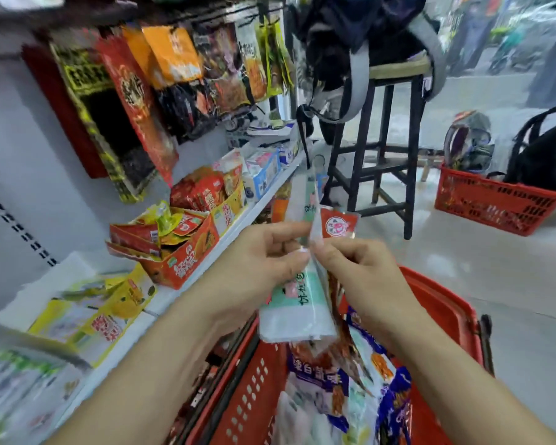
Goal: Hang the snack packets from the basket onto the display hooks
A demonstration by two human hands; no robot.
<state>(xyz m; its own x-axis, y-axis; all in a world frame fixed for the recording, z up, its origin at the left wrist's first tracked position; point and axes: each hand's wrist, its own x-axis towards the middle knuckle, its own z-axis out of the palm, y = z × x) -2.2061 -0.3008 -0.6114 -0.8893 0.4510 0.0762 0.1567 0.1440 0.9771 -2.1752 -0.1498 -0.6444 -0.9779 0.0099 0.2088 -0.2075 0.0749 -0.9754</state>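
Left hand and right hand both pinch a white-green snack packet just above the red basket, which holds many more, well below the hung packets, so most hanging likely remains

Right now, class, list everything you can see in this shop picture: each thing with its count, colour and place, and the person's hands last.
near basket: one, red, bottom centre
loose packets: several, blue, white, orange, inside the near basket
held packets: at least two, pale green-white and red-topped, above the near basket
hanging packets: many, orange, red, black, on hooks, upper left
display box: one, orange, on the white shelf
stool: one, dark, centre right
backpack: one, black and grey, on the stool
far basket: one, red, on the floor, right
left hand: grips the held packets
right hand: pinches the held packets
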